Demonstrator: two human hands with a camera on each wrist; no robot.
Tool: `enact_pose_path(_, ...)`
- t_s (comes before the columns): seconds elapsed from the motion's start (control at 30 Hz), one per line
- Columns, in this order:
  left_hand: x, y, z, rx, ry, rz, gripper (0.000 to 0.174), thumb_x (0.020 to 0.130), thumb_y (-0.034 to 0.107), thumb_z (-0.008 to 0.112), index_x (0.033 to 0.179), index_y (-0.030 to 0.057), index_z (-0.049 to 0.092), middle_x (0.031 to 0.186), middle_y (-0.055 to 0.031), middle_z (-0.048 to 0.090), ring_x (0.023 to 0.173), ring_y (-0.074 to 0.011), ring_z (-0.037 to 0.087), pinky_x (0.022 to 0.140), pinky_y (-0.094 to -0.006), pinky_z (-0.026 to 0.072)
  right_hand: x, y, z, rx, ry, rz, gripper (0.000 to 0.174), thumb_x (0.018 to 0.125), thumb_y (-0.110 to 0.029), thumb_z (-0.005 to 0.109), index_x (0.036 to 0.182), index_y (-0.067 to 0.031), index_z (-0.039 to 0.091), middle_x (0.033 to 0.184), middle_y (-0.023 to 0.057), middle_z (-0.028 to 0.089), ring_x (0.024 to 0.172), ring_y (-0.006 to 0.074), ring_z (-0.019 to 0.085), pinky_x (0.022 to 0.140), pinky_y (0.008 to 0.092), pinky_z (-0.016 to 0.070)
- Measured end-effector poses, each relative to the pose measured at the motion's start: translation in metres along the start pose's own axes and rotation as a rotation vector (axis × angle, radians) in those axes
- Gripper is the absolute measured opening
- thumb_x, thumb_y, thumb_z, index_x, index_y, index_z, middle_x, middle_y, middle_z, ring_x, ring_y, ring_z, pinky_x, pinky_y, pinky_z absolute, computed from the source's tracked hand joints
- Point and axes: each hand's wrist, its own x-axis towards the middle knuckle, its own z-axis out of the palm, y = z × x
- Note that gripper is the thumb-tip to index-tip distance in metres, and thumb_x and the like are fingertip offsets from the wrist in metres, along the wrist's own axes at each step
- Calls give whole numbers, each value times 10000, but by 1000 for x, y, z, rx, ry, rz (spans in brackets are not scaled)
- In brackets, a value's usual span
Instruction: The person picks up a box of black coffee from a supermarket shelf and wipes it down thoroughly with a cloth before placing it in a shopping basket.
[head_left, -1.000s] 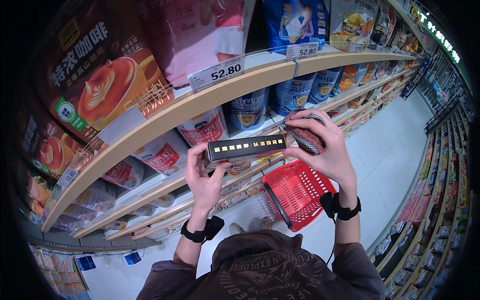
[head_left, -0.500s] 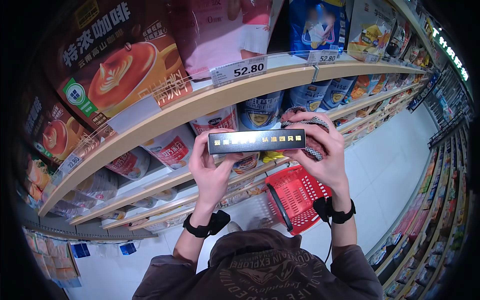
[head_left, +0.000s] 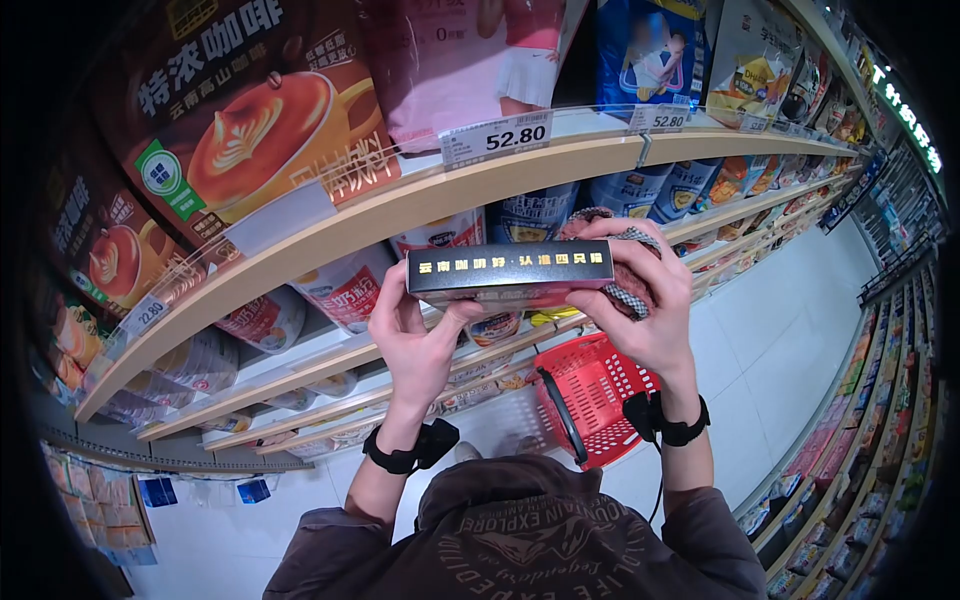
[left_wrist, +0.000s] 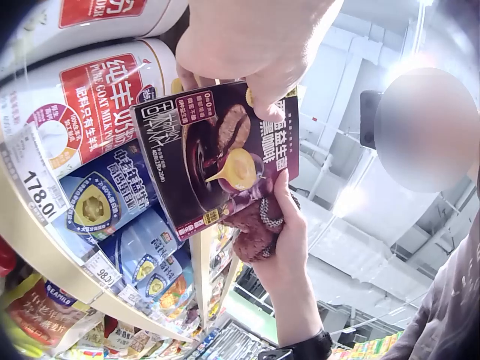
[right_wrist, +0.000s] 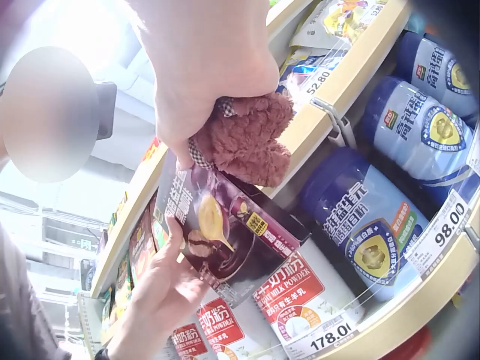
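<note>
A dark coffee box with gold lettering on its narrow side is held level between both hands. The left hand pinches its left end between thumb and fingers. At the other end the right hand grips the box, and a fluffy reddish-brown item with checkered trim is tucked in that same hand. The left wrist view shows the box's broad face, printed with a spoon and dark coffee. In the right wrist view the left hand touches the box's lower edge.
A curved shelf with coffee bags, a pink bag and price tags runs across in front. Milk powder cans stand on the level below. A red basket is below the right hand; another shelf row lies at the far right.
The left hand has shifted slightly and the box has turned more level, then risen a little. Both hands keep hold of it. The shelves have moved rightward in the head view.
</note>
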Motion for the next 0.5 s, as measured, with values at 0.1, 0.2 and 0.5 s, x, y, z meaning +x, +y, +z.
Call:
enact_pose_path(0.1,1,5,0,-6,9,17,508,726,-22,823,1161,-28,560,1073,-40,595,996,-129,578,927,-283,454,1,1,2,-3,8,-1,362,658,-121,836,974,-25,687,1039,111,680,957,271,620,835,370,494)
enact_pose_path(0.2,1,6,0,-11,7,24,517,726,-13,827,1168,-31,558,1081,-39,592,997,-129,577,926,-283,452,2,1,3,4,6,-6,355,661,-117,835,971,-22,688,1034,115,679,963,267,621,833,367,497)
enact_pose_path(0.5,1,10,1,13,8,44,522,717,-25,828,1168,-26,566,1091,-38,590,996,-127,578,919,-284,454,1,3,2,25,2,6,357,657,-109,835,973,-20,694,1041,119,678,985,264,617,857,373,491)
